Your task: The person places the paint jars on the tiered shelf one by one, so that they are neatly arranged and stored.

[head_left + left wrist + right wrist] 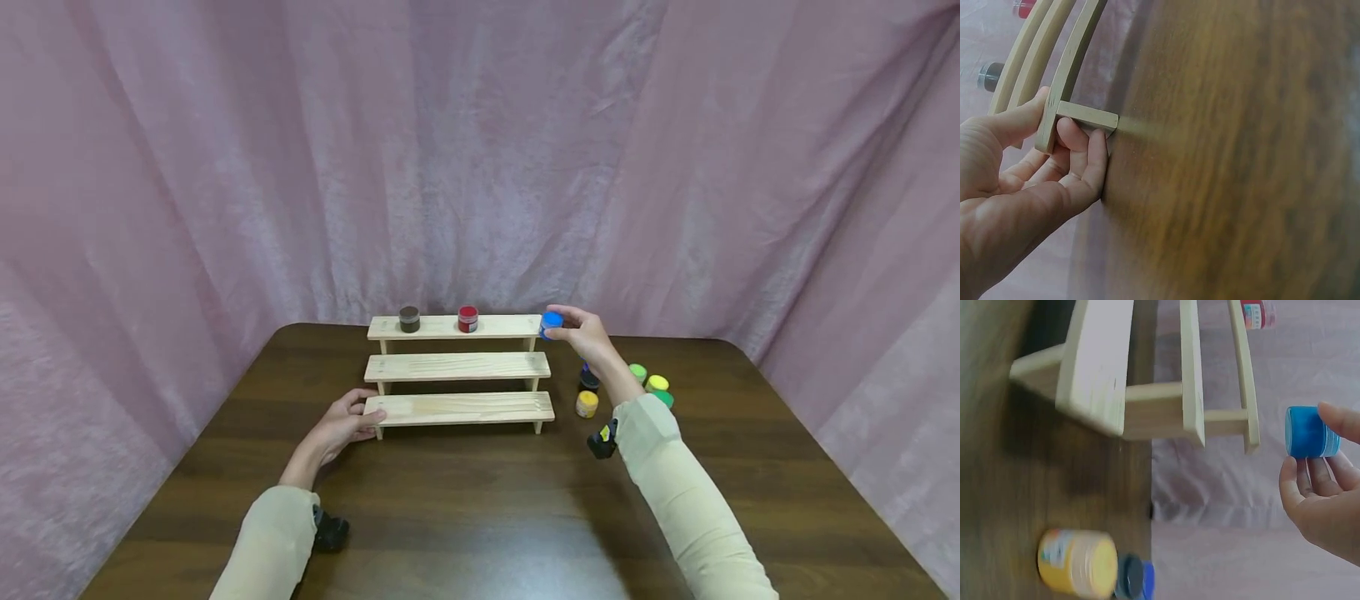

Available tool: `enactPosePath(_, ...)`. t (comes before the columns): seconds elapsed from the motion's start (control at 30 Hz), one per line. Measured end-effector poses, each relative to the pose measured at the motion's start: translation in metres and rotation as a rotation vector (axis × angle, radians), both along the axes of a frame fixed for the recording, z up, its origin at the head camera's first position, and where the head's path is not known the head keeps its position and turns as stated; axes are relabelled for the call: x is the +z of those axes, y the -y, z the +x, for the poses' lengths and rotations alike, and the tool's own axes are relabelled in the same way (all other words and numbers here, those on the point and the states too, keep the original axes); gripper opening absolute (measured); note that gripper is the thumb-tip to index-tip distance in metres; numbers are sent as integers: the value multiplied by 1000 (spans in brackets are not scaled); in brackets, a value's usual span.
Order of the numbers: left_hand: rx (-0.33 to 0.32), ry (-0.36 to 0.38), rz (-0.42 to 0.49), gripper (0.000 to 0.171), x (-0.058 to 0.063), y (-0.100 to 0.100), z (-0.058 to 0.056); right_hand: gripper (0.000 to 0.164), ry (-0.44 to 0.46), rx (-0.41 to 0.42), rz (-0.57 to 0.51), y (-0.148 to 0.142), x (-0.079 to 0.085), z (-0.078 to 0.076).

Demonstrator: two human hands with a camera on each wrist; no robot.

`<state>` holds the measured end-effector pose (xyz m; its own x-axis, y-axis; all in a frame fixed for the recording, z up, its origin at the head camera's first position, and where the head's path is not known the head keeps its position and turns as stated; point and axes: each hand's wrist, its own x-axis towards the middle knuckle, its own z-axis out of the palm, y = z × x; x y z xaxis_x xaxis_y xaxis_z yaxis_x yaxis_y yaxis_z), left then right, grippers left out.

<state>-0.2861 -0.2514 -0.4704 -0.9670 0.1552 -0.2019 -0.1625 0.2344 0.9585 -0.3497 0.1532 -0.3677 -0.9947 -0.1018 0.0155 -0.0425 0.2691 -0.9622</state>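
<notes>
A three-step wooden rack (457,367) stands on the table. My left hand (342,427) grips the left end of its lowest step, thumb on top and fingers beneath, near the leg (1088,115). My right hand (588,337) pinches a blue paint jar (551,323) between thumb and fingers at the right end of the top step. In the right wrist view, the blue jar (1310,431) is apart from the step's edge. On the top step sit a dark brown jar (409,319) at the left and a red jar (468,318) near the middle.
Right of the rack, on the brown table (465,517), stand a yellow jar (587,404), a black jar (589,379) and a dark blue one (1148,580) behind it. Green and bright yellow jars (657,383) sit beyond my right forearm. A pink curtain (480,150) hangs behind.
</notes>
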Motion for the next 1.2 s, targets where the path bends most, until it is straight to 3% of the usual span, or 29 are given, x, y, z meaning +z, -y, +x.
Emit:
enactPosePath(0.37,-7,-6,23,56,-2,0,3,54,24,-9,-68,34,0,-17)
enactPosePath(0.73,4,-14,29,56,-4,0,4,52,51,-2,-13,48,3,-29)
enactPosePath(0.97,-1,-11,29,57,-4,-6,8,53,70,1,11,50,-6,-31)
enactPosePath(1.2,3,-17,45,56,-2,-7,8,54,29,10,22,50,-12,-33)
